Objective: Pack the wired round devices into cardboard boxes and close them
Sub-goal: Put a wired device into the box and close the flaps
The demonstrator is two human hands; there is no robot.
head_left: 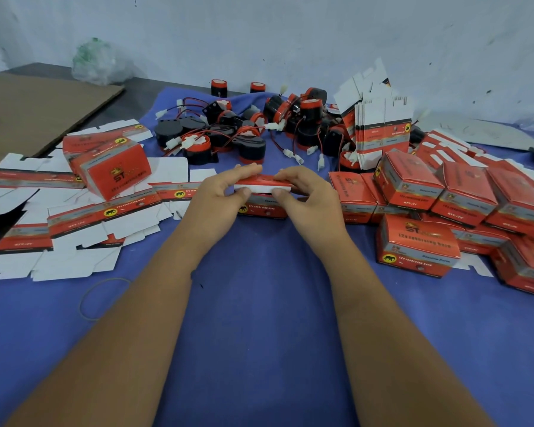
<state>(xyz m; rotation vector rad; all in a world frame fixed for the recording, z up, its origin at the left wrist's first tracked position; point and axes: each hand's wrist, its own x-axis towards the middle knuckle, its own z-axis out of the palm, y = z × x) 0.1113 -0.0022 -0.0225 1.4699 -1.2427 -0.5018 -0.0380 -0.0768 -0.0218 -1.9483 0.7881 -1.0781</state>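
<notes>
Here the small red printed cardboard box (261,198) lies squarely between the left hand (219,192) and right hand (305,192), long axis running hand to hand, both pinching its white-edged top flap, neither nearer.

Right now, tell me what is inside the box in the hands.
Cannot tell. Both hands, left and right, hold the box with its white-edged top flap folded over, covering any device inside. Its red printed front shows.
</notes>
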